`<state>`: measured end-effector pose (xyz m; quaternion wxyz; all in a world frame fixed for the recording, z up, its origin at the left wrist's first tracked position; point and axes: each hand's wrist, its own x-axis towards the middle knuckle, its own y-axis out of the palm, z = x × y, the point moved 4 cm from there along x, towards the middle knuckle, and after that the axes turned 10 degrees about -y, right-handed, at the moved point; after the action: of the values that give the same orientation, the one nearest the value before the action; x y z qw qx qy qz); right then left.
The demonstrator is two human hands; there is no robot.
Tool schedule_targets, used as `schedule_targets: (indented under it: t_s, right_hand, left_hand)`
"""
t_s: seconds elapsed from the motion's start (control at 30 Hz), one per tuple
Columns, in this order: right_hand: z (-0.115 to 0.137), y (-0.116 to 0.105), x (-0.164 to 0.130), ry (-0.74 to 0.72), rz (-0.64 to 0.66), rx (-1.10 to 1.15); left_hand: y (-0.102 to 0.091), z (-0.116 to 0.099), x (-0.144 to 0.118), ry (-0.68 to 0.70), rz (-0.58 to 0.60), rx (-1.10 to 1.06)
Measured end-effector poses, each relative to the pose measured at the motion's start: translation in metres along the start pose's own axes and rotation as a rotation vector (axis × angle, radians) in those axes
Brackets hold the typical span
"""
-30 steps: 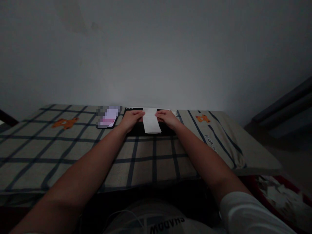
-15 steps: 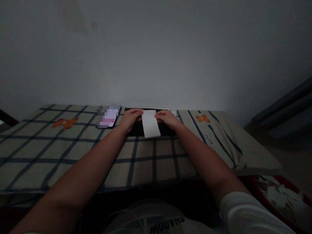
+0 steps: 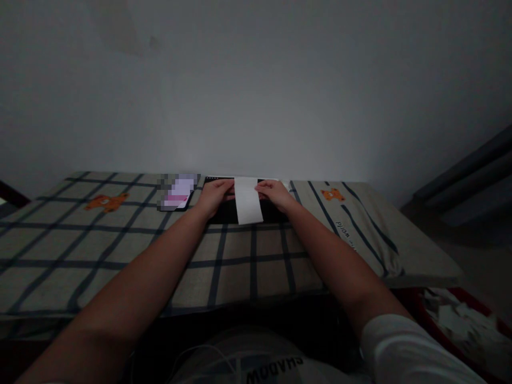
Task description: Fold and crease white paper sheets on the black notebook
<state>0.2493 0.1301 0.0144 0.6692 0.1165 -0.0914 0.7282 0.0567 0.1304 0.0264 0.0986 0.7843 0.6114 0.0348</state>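
Note:
A strip of white paper (image 3: 248, 202) hangs between my two hands, in front of a black spiral-holed notebook or pad (image 3: 221, 213) lying on the table near the wall. My left hand (image 3: 216, 196) pinches the paper's left edge near its top, thumb uppermost. On the opposite edge, my right hand (image 3: 275, 193) grips the paper between thumb and fingers. The strip's lower end reaches the front edge of the black pad. Whether the paper is folded or a single layer I cannot tell.
A phone (image 3: 178, 193), partly blurred out, lies left of the black pad. The checked tablecloth (image 3: 196, 288) with bear prints covers the table, which meets a grey wall (image 3: 256, 96). Down at the right, a red bin (image 3: 486, 304) holds crumpled white paper.
The paper's top edge has risen slightly above my fingertips, and its lower end has lifted a little. Both hands stay in almost the same place.

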Motion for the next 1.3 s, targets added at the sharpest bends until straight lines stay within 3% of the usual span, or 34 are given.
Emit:
schedule_targets:
  t_s: [0.2,0.47,0.7,0.97,1.2,1.3]
  right_hand:
    - [0.0,-0.006,0.002,0.02,-0.15,0.098]
    - [-0.004,0.002,0.0,0.052,0.03,0.106]
    - [-0.006,-0.005,0.002,0.029,-0.053,0.07]
    - [-0.001,-0.001,0.0,0.027,-0.092,0.078]
    - [-0.005,-0.004,0.003,-0.005,-0.124,0.082]
    - [-0.001,-0.007,0.003,-0.061,-0.097,-0.033]
  left_hand:
    - [0.001,0.005,0.001,-0.046,0.009,0.152]
    - [-0.003,-0.005,-0.003,0.074,-0.198,0.255]
    - [0.0,0.005,0.001,-0.041,-0.062,0.19]
    - [-0.001,-0.004,-0.004,0.041,-0.149,0.312]
    - [-0.001,0.003,-0.002,-0.046,-0.078,0.256]
    - [-0.008,0.002,0.001,0.005,-0.156,0.276]
